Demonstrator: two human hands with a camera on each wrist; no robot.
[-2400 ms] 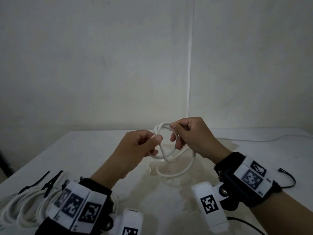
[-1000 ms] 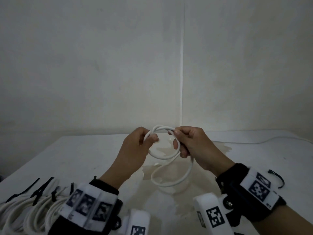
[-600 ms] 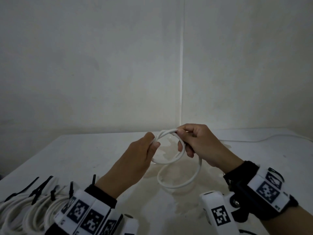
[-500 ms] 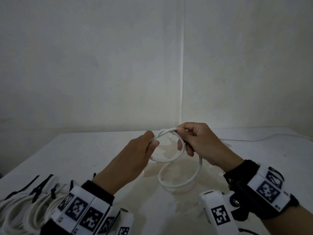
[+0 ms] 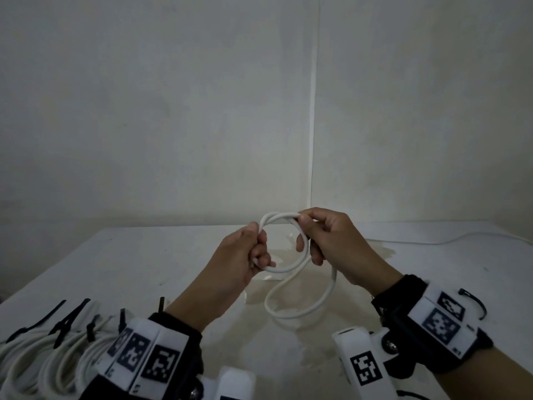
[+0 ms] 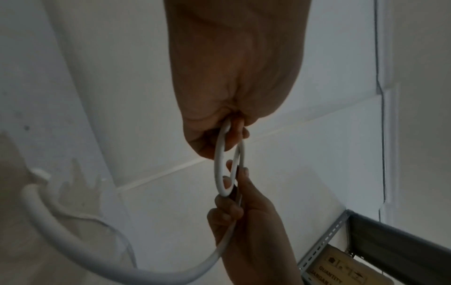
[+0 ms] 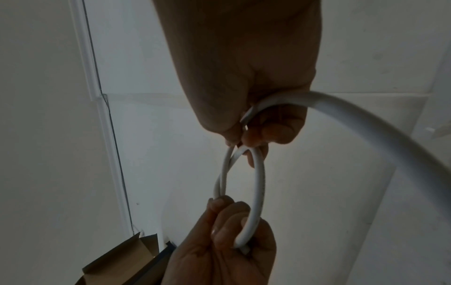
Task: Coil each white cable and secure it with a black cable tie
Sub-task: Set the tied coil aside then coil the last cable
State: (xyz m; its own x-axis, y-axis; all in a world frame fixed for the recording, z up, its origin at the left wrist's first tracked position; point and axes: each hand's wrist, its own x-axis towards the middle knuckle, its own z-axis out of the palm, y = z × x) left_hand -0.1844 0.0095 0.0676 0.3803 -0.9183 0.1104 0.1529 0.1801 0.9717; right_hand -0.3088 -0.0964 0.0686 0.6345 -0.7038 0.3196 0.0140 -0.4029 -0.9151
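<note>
A white cable (image 5: 291, 267) is held above the table (image 5: 144, 261) in a small round loop between both hands. My left hand (image 5: 253, 249) grips the loop's left side with its fingers curled round it. My right hand (image 5: 310, 235) pinches the top right of the loop, where two strands (image 7: 231, 160) cross. A second, larger loop (image 5: 314, 307) hangs down from the right hand to the tabletop. In the left wrist view the loop (image 6: 220, 164) runs from the left hand down to the right hand's fingers (image 6: 229, 208).
Several coiled white cables (image 5: 43, 359) with black cable ties (image 5: 66, 319) lie at the near left table edge. Another white cable (image 5: 450, 241) runs along the far right of the table. A loose black tie (image 5: 476, 304) lies by the right wrist. Walls stand close behind.
The hands have drawn the small loop a little tighter and turned it. The left fingers now curl further round the loop's left side. The hanging lower loop stays much the same.
</note>
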